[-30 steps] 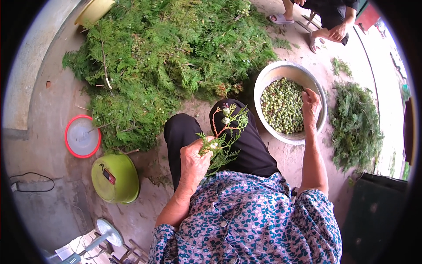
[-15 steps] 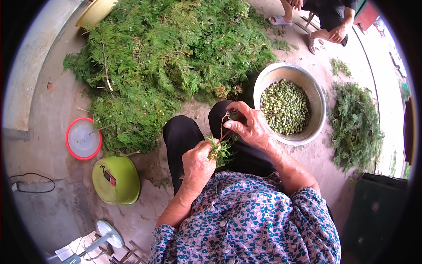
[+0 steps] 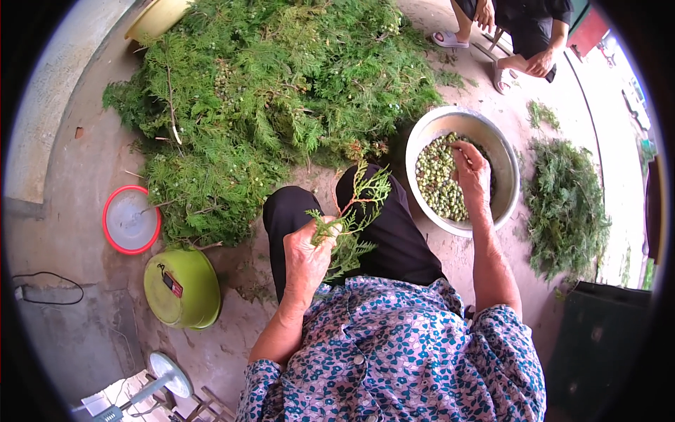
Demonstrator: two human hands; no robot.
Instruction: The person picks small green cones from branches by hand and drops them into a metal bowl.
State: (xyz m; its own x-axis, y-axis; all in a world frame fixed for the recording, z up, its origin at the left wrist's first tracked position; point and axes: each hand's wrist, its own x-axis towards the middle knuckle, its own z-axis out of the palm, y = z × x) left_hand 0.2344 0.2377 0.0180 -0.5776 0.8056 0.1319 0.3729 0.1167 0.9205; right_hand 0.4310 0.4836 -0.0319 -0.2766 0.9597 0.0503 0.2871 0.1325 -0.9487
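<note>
My left hand [image 3: 306, 254] is closed round a green conifer sprig [image 3: 362, 204] with flat, feathery leaves and a reddish stem. The sprig stands up above my knees, and part of it hangs below my fist. My right hand [image 3: 472, 172] is over the wide metal basin [image 3: 512, 169], its fingers stretched out and apart just above the contents. Inside lie many small round green cones [image 3: 437, 179], some darker. Whether any cone still touches my right fingertips is too small to make out.
A big heap of conifer branches [image 3: 281, 84] spreads ahead of my knees. To the left are a red-rimmed bowl [image 3: 131, 219] and an upturned green tub [image 3: 181, 288]. A smaller branch pile [image 3: 568, 207] lies right of the basin. Another person [image 3: 527, 42] sits at the far right.
My right hand has left the sprig and moved right, over the basin. My left hand keeps hold of the sprig, which now stands more upright and spread out.
</note>
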